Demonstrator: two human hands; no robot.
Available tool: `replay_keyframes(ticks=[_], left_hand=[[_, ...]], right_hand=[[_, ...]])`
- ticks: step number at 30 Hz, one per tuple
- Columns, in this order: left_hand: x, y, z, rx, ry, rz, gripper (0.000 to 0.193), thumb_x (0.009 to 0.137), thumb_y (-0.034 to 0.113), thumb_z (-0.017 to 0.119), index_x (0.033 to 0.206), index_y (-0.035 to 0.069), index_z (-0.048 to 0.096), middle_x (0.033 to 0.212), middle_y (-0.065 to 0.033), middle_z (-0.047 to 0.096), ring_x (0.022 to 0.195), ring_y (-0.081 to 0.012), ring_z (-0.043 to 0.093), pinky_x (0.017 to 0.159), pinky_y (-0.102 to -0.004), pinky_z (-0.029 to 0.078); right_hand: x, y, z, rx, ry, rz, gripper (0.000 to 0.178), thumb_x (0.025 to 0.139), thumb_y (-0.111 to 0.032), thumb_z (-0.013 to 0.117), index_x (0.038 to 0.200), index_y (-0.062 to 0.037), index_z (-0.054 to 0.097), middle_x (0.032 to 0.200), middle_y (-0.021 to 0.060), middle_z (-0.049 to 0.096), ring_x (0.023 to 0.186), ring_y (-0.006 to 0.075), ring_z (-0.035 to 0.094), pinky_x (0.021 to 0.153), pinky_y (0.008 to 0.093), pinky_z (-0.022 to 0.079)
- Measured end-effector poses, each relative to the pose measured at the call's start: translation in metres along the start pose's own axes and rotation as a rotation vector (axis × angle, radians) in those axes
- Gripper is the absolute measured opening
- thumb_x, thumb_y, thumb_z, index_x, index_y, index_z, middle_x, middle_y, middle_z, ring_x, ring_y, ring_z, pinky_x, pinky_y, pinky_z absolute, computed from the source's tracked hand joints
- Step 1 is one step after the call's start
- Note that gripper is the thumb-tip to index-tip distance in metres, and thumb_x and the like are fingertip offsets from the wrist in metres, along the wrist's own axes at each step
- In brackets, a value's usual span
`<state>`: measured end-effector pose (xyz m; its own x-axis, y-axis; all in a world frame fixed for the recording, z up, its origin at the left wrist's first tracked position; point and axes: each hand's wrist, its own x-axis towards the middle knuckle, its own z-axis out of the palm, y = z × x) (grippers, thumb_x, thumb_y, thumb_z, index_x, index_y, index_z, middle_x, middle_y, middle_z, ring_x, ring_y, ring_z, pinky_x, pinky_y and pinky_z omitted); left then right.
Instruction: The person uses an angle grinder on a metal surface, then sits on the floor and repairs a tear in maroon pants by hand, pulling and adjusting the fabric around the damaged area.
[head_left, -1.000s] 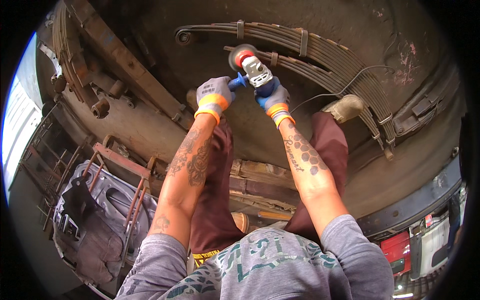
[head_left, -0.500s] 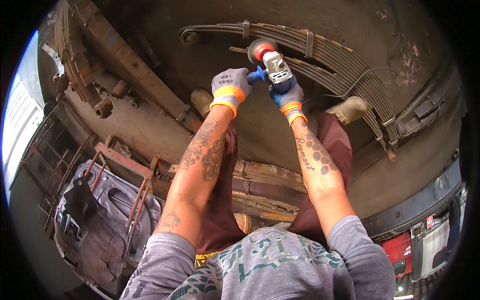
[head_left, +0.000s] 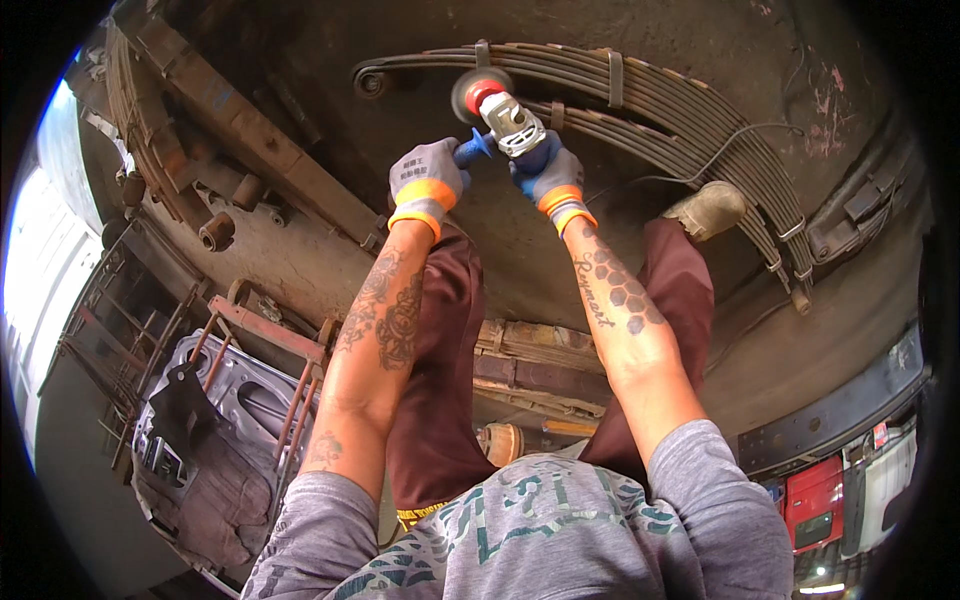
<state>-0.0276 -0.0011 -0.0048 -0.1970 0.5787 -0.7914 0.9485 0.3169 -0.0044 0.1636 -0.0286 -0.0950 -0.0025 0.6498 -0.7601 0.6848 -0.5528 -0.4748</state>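
An angle grinder (head_left: 513,124) with a white head, red hub and round disc is held out in front of me. My left hand (head_left: 427,176), in a grey glove with an orange cuff, is wrapped round its blue side handle. Its blue body is in the grip of my gloved right hand (head_left: 550,172). The disc lies over the left part of a leaf spring (head_left: 660,110), a long curved stack of steel strips on the floor. Whether the disc touches the metal I cannot tell. A metal clamp band (head_left: 616,80) crosses the stack right of the grinder.
My shoe (head_left: 706,212) stands beside the spring, with a thin cable (head_left: 700,172) running across it. More leaf springs (head_left: 150,110) and a long steel beam (head_left: 250,125) lie at left. A red-framed rack (head_left: 268,330) and a car door panel (head_left: 240,385) are at lower left.
The grinder and both my hands have shifted left along the leaf spring. The disc now sits nearer the spring's rolled left end. Both hands keep their grip.
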Motion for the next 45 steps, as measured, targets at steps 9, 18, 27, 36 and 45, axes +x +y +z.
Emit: replay_keyframes(ticks=[9,18,27,36,45], left_hand=[[-0.008,0.036,0.016,-0.021,-0.056,0.044,0.025,0.084,0.028,0.070,0.109,0.024,0.074,0.100,-0.0118,0.077,0.097,-0.0355,0.073,0.083,-0.0483,0.058],[-0.023,0.027,0.047,-0.107,-0.046,-0.026,0.028,0.083,0.031,0.071,0.110,0.024,0.075,0.101,-0.0136,0.076,0.096,-0.0374,0.072,0.084,-0.0477,0.057],[-0.030,0.040,0.074,-0.183,-0.002,-0.029,0.023,0.081,0.025,0.071,0.104,0.022,0.074,0.095,-0.0137,0.076,0.094,-0.0366,0.073,0.083,-0.0483,0.057],[-0.025,0.042,0.064,-0.173,-0.009,0.009,0.022,0.082,0.029,0.071,0.102,0.022,0.073,0.097,-0.0130,0.076,0.095,-0.0373,0.072,0.082,-0.0479,0.057],[-0.036,0.014,0.093,-0.222,-0.025,-0.088,0.027,0.082,0.028,0.070,0.108,0.023,0.076,0.098,-0.0140,0.077,0.095,-0.0362,0.073,0.084,-0.0471,0.058]], right_hand=[[-0.001,0.066,-0.001,0.082,0.053,0.050,0.063,0.065,-0.030,0.090,0.122,-0.0180,0.065,0.107,0.0154,0.076,0.101,0.0344,0.074,0.088,0.0426,0.059],[-0.015,0.056,-0.013,-0.027,-0.032,-0.054,0.061,0.069,-0.030,0.086,0.124,-0.0169,0.063,0.109,0.0158,0.075,0.101,0.0364,0.073,0.088,0.0433,0.058],[-0.022,0.069,-0.037,-0.105,-0.032,-0.107,0.062,0.069,-0.030,0.087,0.126,-0.0223,0.062,0.115,0.0139,0.074,0.106,0.0399,0.070,0.091,0.0478,0.057],[-0.010,0.083,-0.031,-0.045,0.018,-0.153,0.063,0.069,-0.030,0.087,0.125,-0.0203,0.062,0.114,0.0159,0.074,0.106,0.0388,0.071,0.091,0.0456,0.058],[-0.032,0.064,-0.012,-0.159,-0.066,-0.058,0.060,0.068,-0.030,0.086,0.124,-0.0200,0.066,0.111,0.0177,0.075,0.105,0.0391,0.072,0.089,0.0464,0.059]])
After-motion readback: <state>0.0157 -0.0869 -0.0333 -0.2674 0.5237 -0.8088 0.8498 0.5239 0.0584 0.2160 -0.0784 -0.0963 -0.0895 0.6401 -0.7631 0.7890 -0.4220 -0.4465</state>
